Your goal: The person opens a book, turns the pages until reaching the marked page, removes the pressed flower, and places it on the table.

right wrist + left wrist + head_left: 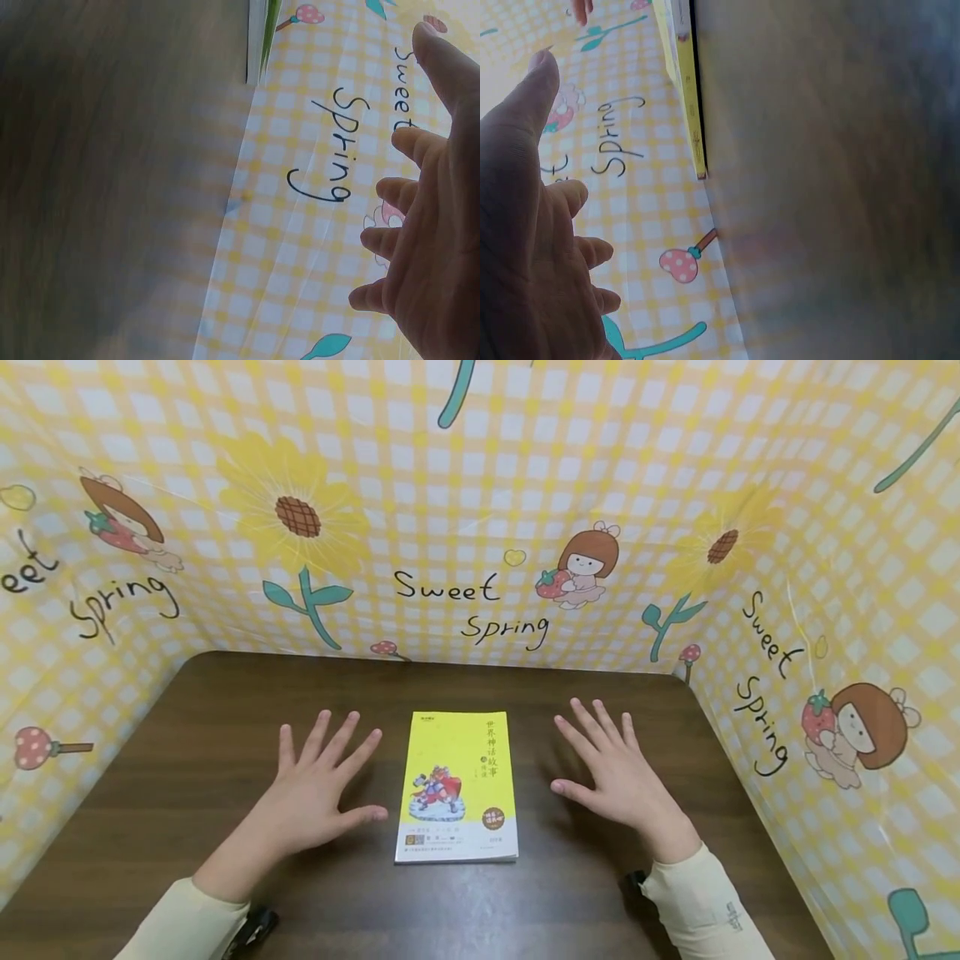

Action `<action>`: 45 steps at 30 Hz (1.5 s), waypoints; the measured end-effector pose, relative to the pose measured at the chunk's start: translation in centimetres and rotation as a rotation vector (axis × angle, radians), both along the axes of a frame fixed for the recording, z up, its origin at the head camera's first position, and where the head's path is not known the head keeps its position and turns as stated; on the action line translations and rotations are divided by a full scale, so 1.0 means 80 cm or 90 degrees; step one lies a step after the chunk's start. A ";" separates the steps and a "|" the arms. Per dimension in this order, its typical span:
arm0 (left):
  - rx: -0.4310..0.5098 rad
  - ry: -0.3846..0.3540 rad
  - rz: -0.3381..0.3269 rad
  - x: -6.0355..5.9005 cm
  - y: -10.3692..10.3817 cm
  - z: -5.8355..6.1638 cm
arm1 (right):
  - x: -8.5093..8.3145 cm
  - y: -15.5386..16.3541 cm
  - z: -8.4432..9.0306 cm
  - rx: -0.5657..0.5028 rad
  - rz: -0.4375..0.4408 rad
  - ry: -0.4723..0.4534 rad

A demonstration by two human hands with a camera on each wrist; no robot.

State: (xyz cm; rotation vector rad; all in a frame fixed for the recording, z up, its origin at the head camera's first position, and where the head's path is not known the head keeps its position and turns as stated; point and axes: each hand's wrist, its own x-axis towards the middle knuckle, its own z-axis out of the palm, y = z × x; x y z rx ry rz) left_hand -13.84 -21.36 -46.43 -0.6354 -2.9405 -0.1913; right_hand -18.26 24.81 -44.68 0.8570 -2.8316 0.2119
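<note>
A thin paperback book (450,777) with a yellow cover lies closed and face up on the brown table, its front showing a caped figure and Chinese lettering. To its left my left hand (315,789) is held over the table with fingers spread, its thumb tip close to the book's edge. My right hand (618,777) hovers on the other side, fingers also spread and holding nothing. In the left wrist view the spine of the book (688,97) shows edge-on beyond the thumb. The right wrist view catches only the page edges of the book (257,41) at the top.
A dark wooden table (225,710) stretches under both hands. Yellow checked cloth (420,527) printed with flowers and "Sweet Spring" stands up like walls at the back, left and right. Dark straps sit at the left wrist (255,928) and right wrist (636,883).
</note>
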 end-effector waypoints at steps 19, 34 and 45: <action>0.027 0.001 -0.033 0.015 0.035 0.001 | 0.017 -0.042 0.006 -0.037 0.073 0.000; 0.043 -0.023 -0.076 0.027 0.070 -0.002 | 0.033 -0.081 -0.002 -0.030 0.154 0.003; 0.046 -0.020 -0.104 0.030 0.091 -0.003 | 0.040 -0.101 -0.008 -0.001 0.169 -0.040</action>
